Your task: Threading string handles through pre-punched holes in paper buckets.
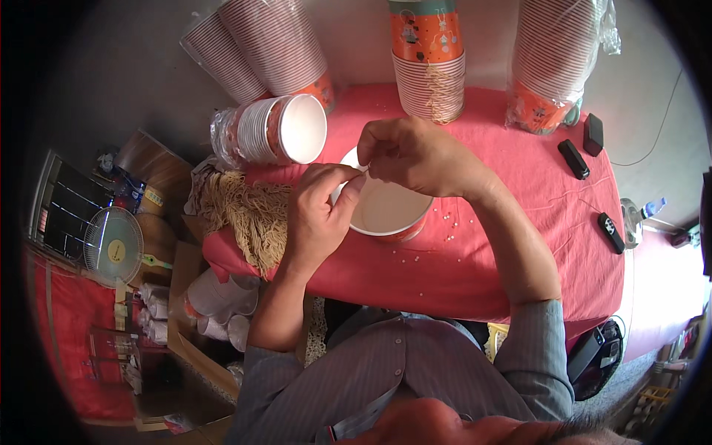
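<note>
A large white paper tub [386, 236] with an orange outer side stands on the pink-covered table in front of me. Above its mouth, my left hand [324, 202] and my right hand [424, 157] meet at the fingertips. Thumb and forefinger are pinched together on each hand. A tiny pale thing shows between them, too small to name. Small white bits [447, 219] lie scattered on the cloth right of the tub and in front of it. Left of my left hand, a heap of beige strings [248, 215] hangs over the table's edge.
At the back stand stacked paper tubs [429, 85], with plastic-wrapped stacks [552, 59] to the right and leaning stacks [274, 48] to the left. Another stack [302, 130] lies on its side. Dark small devices [573, 159] sit at right. A cardboard box [194, 337] and a fan [115, 246] are at left.
</note>
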Available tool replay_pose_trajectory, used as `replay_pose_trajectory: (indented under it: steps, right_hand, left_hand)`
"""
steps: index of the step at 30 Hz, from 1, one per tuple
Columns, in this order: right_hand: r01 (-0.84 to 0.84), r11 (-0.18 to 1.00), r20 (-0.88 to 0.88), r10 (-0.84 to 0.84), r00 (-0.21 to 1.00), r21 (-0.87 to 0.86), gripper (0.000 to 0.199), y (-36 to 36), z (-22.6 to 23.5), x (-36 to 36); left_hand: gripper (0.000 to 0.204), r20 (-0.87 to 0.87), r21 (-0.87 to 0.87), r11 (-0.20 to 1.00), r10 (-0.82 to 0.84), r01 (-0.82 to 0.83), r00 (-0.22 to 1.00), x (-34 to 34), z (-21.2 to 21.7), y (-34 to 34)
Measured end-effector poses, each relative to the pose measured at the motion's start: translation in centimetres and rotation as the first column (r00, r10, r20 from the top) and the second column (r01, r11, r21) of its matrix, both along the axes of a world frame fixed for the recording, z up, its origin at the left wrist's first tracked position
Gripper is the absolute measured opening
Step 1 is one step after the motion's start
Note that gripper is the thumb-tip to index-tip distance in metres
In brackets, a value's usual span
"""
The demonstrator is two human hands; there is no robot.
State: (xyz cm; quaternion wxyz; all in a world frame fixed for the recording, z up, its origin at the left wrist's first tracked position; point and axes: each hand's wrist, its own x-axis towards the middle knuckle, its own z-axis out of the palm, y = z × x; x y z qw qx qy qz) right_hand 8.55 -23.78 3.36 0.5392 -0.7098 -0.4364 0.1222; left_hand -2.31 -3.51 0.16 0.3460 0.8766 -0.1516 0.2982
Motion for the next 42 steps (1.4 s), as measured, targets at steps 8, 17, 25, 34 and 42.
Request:
replay_pose_trajectory:
  steps: [8,17,25,34,42]
  right_hand:
    - [0.164,0.986,0.195,-0.159,0.968,-0.009,0.013,-0.9,-0.9,2.9]
    - [0.471,0.882,0.358,-0.439,0.824,-0.002,0.018,-1.4,-0.3,2.8]
    - [0.109,0.982,0.503,-0.016,0.864,-0.155,0.039,3.2,-3.3,-2.2]
    - [0.067,0.996,0.375,-0.037,0.926,-0.066,0.018,3.4,-3.1,-1.4]
    - [0.039,0.998,0.315,-0.053,0.948,0.051,0.015,3.8,-2.8,-2.6]
  left_hand:
    - [0.007,0.026,-0.143,0.989,0.043,-0.039,0.999,-1.5,-3.9,3.6]
    - [0.012,-0.052,-0.541,0.840,-0.082,0.041,0.995,-1.9,-8.6,3.9]
    - [0.013,-0.118,-0.794,0.607,-0.127,-0.016,0.985,-2.1,-8.9,2.5]
    - [0.014,-0.134,-0.786,0.618,-0.130,-0.025,0.982,-2.9,-9.1,3.2]
    - [0.014,-0.093,-0.593,0.805,-0.061,-0.006,0.994,-2.9,-9.3,3.5]
